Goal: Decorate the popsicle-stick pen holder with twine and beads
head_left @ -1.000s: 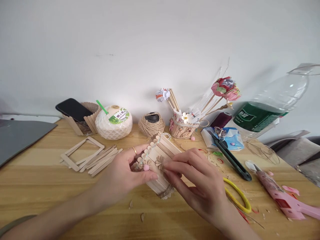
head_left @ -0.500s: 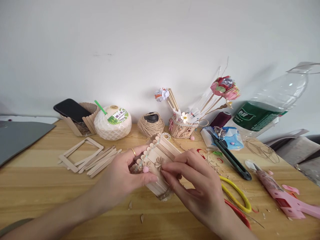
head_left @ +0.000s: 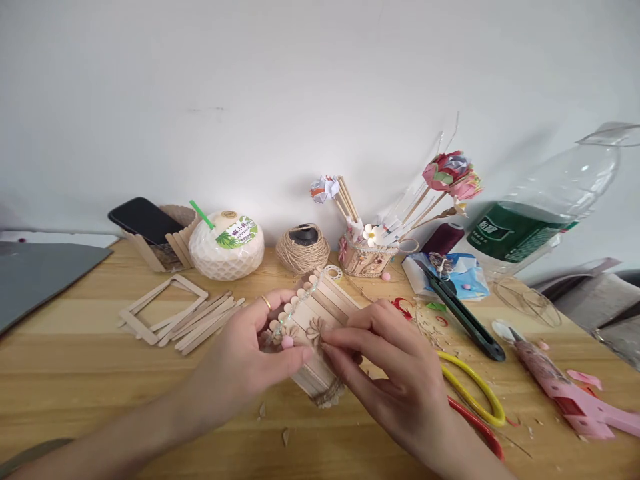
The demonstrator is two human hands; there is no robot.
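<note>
A small box built of popsicle sticks [head_left: 320, 313] lies tilted on the wooden table [head_left: 75, 353] in the middle. My left hand [head_left: 240, 360] grips its left side, thumb under a pink pompom [head_left: 287, 342] and a bead string. The fingertips of my right hand [head_left: 395, 373] pinch a small wooden flower [head_left: 315, 329] against the box's face. A ring shows on my left hand.
Loose popsicle sticks and a stick frame [head_left: 170, 313] lie at left. Behind stand a phone in a holder [head_left: 147, 223], a coconut drink [head_left: 226, 245], a twine ball [head_left: 303, 248], a craft pot [head_left: 367, 257]. At right: box cutter [head_left: 463, 313], yellow-handled scissors [head_left: 475, 393], pink glue gun [head_left: 565, 393], plastic bottle [head_left: 540, 213].
Both hands and the box shifted slightly left and toward me. My right fingertips stayed pinched on the wooden flower. More of the red scissors handle shows at right.
</note>
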